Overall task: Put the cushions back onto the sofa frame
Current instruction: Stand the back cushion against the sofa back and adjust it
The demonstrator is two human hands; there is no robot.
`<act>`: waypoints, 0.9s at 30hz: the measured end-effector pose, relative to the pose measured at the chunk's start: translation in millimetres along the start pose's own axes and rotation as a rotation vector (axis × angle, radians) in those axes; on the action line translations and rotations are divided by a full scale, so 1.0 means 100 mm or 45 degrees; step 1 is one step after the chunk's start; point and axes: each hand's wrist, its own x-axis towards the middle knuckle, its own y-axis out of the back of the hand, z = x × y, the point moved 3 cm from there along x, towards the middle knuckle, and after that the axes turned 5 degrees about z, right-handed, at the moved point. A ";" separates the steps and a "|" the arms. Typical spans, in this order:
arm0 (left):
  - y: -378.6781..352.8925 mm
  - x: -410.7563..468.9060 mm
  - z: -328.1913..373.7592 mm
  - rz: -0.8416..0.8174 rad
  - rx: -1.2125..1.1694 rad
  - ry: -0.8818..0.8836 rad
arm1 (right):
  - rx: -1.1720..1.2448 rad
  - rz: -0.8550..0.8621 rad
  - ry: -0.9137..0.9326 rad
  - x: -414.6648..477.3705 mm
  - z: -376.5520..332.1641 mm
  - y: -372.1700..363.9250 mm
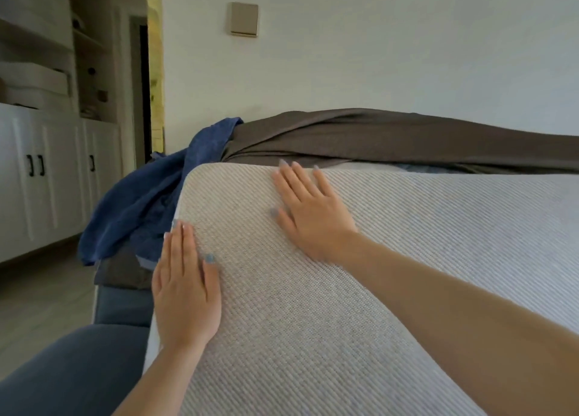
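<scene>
White cupboards (37, 171) line the far left wall. Nearer, a blue blanket (141, 196) hangs crumpled over the sofa end. The left hand (185, 290) lies flat on the grey cushion (313, 290) near its left edge, fingers straight and close together. The right hand (310, 208) presses flat near the cushion's top edge, fingers spread. The cushion fills the foreground, tilted, with a brown cover (391, 136) bunched behind it against the wall (376, 55).

I see a blue towel (147, 196) bunched against a brown sheet (376, 136), white cabinets (47, 180) at left, a wall switch (244, 19) above.
</scene>
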 end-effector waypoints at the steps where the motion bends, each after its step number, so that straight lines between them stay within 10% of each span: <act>1: 0.00 0.00 0.01 -0.015 0.008 -0.001 | -0.014 -0.065 0.010 -0.06 0.03 -0.03; 9: 0.14 0.39 0.64 -0.067 -0.029 -0.231 | 0.092 -0.082 -0.064 -0.29 0.35 0.06; 13: -0.01 0.72 1.34 -0.108 -0.066 -0.364 | 0.258 0.274 -0.325 -0.31 0.57 0.28; 17: -0.15 0.72 1.78 -0.054 -0.084 -0.427 | 0.108 0.027 -0.274 -0.50 0.73 0.13; 20: -0.38 0.58 1.91 -0.124 -0.010 -0.417 | 0.195 0.307 -0.392 -0.55 0.93 0.31; 24: -0.48 0.42 1.90 -0.047 0.127 -0.485 | 0.074 -0.037 -0.279 -0.65 1.01 0.16; 27: -0.52 0.44 1.86 -0.060 0.162 -0.477 | 0.202 0.222 -0.329 -0.63 1.05 0.35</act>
